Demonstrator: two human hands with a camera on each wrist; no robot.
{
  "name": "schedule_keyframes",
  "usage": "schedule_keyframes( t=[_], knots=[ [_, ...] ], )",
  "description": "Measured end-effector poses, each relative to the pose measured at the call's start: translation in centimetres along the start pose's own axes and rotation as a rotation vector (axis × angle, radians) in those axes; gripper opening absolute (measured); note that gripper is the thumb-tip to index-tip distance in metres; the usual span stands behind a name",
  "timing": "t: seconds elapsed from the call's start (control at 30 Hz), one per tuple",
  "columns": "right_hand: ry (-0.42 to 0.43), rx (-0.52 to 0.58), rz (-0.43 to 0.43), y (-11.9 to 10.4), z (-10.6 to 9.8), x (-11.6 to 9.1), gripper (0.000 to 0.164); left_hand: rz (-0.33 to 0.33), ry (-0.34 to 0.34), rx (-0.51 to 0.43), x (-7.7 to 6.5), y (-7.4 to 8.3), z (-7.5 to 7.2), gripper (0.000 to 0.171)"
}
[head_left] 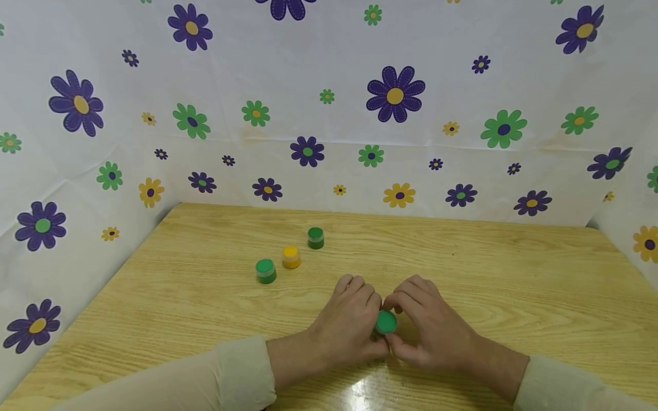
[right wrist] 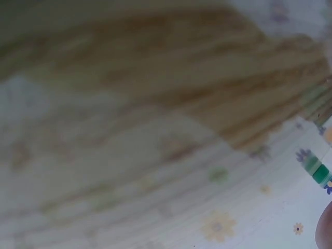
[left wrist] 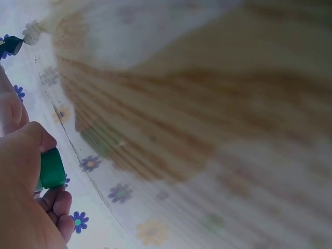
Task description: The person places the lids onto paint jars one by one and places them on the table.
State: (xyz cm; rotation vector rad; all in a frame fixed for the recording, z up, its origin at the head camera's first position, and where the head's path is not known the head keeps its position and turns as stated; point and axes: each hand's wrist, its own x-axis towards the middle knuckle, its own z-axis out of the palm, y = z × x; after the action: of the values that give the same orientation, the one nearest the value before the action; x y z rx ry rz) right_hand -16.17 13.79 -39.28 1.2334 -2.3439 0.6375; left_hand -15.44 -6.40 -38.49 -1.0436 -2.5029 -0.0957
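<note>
A small paint jar with a green lid [head_left: 385,322] is between my two hands over the front middle of the table. My left hand [head_left: 344,322] holds it from the left, its fingers curled and its thumb along the near side. From the right, my right hand [head_left: 437,322] pinches the jar with its thumb and bent forefinger at the rim. In the left wrist view the green jar [left wrist: 52,168] shows between thumb and curled fingers. Only a fingertip [right wrist: 324,231] enters the right wrist view.
Left of the hands, three more jars stand in a slanting row on the wooden table [head_left: 514,274]: a green jar [head_left: 265,271], a yellow jar [head_left: 291,257] and a dark green jar [head_left: 316,237]. A white flowered cloth [head_left: 329,120] walls the back and sides.
</note>
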Motion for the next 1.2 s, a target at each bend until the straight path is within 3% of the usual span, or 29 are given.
schedule_keyframes(
  t=[0.47,0.7,1.2],
  knots=[
    [0.025,-0.025,0.005,0.02,0.01,0.12,0.029,-0.002,-0.025,0.016,0.03,0.00,-0.10,0.040],
    [0.042,-0.049,0.009,-0.01,0.09,0.02,0.034,-0.001,-0.037,0.010,0.08,0.00,-0.11,0.040],
    [0.002,0.036,-0.006,0.09,-0.27,-0.02,0.036,-0.017,0.006,-0.015,0.04,0.18,-0.21,0.035]
  ],
)
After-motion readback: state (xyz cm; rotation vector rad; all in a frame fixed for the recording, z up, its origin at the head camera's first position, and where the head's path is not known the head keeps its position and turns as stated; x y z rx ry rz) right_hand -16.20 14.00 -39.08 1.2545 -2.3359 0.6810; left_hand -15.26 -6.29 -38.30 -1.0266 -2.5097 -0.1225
